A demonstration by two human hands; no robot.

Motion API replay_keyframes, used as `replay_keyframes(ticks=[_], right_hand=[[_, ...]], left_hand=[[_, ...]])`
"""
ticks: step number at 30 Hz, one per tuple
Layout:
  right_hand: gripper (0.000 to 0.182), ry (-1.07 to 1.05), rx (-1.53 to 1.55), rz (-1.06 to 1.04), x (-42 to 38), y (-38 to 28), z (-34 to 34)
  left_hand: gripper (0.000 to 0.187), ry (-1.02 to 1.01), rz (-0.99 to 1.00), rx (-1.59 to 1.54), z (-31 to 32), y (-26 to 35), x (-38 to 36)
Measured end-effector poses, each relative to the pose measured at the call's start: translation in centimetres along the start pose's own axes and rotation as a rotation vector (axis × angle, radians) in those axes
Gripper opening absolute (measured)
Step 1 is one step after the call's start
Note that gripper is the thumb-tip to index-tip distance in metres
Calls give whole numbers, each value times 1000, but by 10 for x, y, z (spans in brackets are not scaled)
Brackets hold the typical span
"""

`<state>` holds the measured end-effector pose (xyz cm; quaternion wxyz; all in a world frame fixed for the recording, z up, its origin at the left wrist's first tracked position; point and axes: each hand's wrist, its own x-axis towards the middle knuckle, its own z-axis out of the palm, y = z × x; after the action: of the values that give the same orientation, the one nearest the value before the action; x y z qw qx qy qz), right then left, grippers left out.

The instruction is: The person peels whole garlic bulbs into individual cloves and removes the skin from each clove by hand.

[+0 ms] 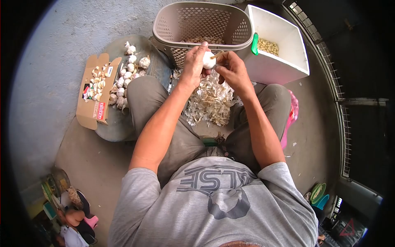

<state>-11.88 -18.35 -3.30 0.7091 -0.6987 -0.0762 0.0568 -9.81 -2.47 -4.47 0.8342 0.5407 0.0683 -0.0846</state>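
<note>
My left hand [194,62] grips a white garlic bulb [208,60] in front of my knees. My right hand [233,68] holds a small wooden-handled tool [218,54] against the bulb. Under both hands lies a heap of garlic skins [210,101] on the floor between my legs. Whole garlic bulbs [124,78] lie on a round tray to the left, next to a cardboard box lid [95,92] with loose cloves.
A beige plastic basket [202,25] stands just beyond my hands. To its right a white foam box [279,45] holds peeled cloves [268,46]. A pink stool edge [292,113] shows at my right thigh. Odds and ends sit at bottom left, a metal grille at right.
</note>
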Motion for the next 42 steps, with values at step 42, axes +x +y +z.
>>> replay_keyframes(ticks=[42], right_hand=[[16,-49,-658,-92,-18,-31,-11]], left_hand=[[95,-12,196,840,6,-6,1]])
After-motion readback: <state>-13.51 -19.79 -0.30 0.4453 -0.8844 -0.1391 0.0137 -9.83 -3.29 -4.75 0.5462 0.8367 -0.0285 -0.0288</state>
